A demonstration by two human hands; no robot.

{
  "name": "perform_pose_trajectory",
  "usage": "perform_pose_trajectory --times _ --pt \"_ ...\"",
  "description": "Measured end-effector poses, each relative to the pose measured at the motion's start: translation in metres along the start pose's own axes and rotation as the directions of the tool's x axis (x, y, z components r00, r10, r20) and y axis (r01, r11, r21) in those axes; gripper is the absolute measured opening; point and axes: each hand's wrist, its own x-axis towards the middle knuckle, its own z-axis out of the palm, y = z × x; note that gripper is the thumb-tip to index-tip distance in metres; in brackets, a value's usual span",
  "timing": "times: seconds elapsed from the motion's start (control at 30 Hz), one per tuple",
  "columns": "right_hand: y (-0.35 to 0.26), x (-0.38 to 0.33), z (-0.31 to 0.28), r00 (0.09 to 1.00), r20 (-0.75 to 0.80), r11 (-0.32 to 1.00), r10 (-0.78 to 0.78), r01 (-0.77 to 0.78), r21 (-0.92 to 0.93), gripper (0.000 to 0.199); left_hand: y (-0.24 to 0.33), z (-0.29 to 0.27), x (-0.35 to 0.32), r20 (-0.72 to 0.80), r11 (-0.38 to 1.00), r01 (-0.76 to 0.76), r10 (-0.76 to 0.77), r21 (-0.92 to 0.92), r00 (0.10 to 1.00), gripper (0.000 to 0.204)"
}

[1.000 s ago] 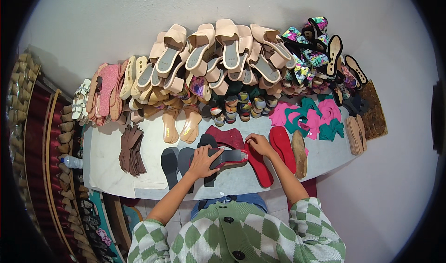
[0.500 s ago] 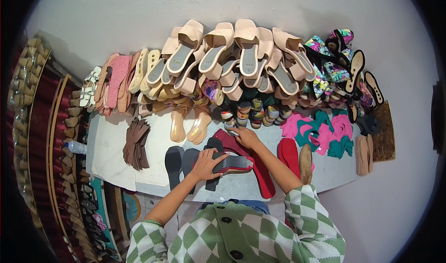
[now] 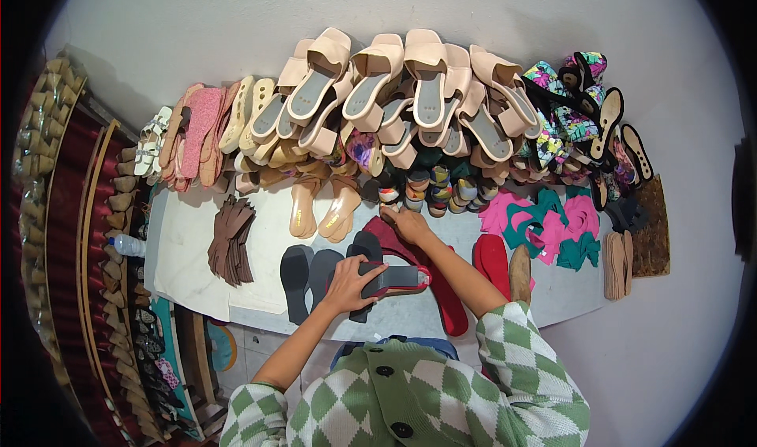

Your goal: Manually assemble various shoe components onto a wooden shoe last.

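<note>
My left hand [image 3: 347,288] grips a dark grey shoe sole with a red edge [image 3: 405,278], lying crosswise over other soles. My right hand [image 3: 406,225] reaches across the table to the front of a row of multicoloured block heels [image 3: 439,191]. Its fingers are curled together beside the nearest heel; what they hold, if anything, is too small to make out. Dark grey soles [image 3: 297,277] lie left of my left hand. A dark red piece [image 3: 389,239] lies under my right wrist, and a red sole [image 3: 449,303] is beneath my right forearm.
Beige heeled sandals [image 3: 430,92] are piled along the wall. Brown straps [image 3: 231,240] lie left, pink and teal pieces [image 3: 544,224] right. More red soles [image 3: 490,262] sit beside a wooden shoe last [image 3: 520,273]. Shelves of lasts [image 3: 122,206] and a bottle [image 3: 128,245] stand left.
My right hand has moved slightly farther away and to the left, its fingers drawing in beside the nearest heel. My left hand stays on the grey sole.
</note>
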Motion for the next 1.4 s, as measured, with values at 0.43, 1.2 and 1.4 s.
perform_pose_trajectory --times 0.43,1.2,1.4 --pt "-0.015 0.0 -0.001 0.976 -0.219 1.0 0.016 -0.016 0.0 0.034 0.0 -0.006 -0.001 0.064 0.998 -0.055 0.055 0.001 0.996 0.077" --pt "0.016 -0.18 -0.035 0.883 0.316 -0.403 0.348 -0.163 0.9 0.043 -0.002 0.011 -0.005 -0.016 0.983 -0.113 0.117 0.146 0.993 0.05" --pt "-0.008 -0.215 -0.018 0.884 0.294 -0.35 0.364 -0.163 0.922 0.042 0.0 0.015 -0.01 -0.063 0.982 -0.126 0.136 0.144 0.989 0.05"
